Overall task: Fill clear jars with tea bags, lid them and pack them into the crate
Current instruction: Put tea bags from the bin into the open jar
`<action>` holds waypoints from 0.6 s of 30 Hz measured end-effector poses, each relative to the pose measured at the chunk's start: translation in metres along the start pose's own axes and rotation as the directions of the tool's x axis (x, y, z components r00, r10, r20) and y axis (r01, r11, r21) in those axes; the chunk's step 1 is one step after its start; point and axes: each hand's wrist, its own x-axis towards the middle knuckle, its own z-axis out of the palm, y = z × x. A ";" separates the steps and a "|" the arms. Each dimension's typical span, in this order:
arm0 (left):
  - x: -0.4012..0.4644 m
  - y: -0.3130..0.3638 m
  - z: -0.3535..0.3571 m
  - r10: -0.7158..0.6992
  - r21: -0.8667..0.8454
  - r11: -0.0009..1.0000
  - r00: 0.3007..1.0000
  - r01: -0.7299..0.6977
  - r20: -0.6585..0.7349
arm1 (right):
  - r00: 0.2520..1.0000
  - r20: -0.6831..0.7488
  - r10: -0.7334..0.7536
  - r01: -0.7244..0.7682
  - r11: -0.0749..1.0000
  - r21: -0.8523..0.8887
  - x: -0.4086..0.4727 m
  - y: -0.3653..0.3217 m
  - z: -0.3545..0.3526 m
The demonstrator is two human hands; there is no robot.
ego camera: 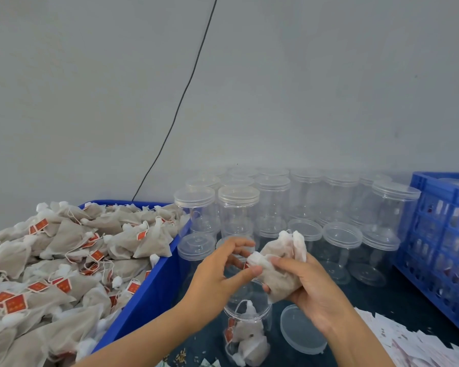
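Nearest me, on the dark surface [376,295], an open clear jar [247,332] stands upright with a few soft, gauzy tea bags slumped inside, a red paper tag pressed to its wall. Just right of it a round, translucent lid [301,331] lies flat. At the near right edge thin white paper slips [419,345] lie scattered.

Above the jar, my right hand [310,284] has its grip curled round a bundle of tea bags [278,266], pale mesh pouches, plump with brown filling, their white gathered tops poking up. My left hand [223,271] pinches one crumpled white corner of that bundle between thumb and fingers.

On the left a solid blue bin [154,284] holds a heap of loose tea bags [59,260], pyramid-shaped, with strings and small red tags.

Farther off, rows of empty jars [273,205] stand together, smooth cylinders with ribbed screw lids; some near ones lie tipped. At the far right is a blue lattice-walled crate [440,239], with filled jars faintly visible through its slots. Behind all, a black cable [180,102] runs down a plain grey wall.
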 end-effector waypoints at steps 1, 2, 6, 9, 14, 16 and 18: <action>-0.001 -0.001 0.000 0.004 0.000 1.000 1.000 -0.004 0.002 | 1.000 0.016 0.009 -0.009 1.000 -0.006 0.000 0.002 0.002; -0.001 -0.001 0.001 0.018 0.013 1.000 1.000 -0.018 -0.001 | 1.000 0.027 0.014 -0.014 1.000 -0.015 0.000 0.004 0.003; -0.001 0.001 0.001 0.048 0.011 0.999 0.996 -0.047 -0.071 | 1.000 0.015 0.011 -0.011 1.000 -0.017 0.001 0.009 0.007; 0.000 0.004 -0.002 0.047 -0.046 0.997 0.984 -0.055 -0.170 | 0.999 -0.039 -0.026 0.022 0.996 -0.089 0.002 0.008 0.004; 0.002 0.000 -0.008 0.062 0.019 0.998 0.978 -0.059 -0.198 | 0.975 -0.186 -0.119 0.088 0.982 -0.166 0.003 -0.001 -0.012; 0.003 -0.004 -0.011 0.081 0.159 0.985 0.992 -0.065 -0.096 | 0.969 -0.208 -0.132 0.092 0.977 -0.191 0.003 -0.004 -0.018; 0.004 -0.006 -0.013 0.077 0.360 0.929 0.996 -0.091 0.052 | 0.970 -0.200 -0.135 0.093 0.974 -0.205 0.002 -0.006 -0.020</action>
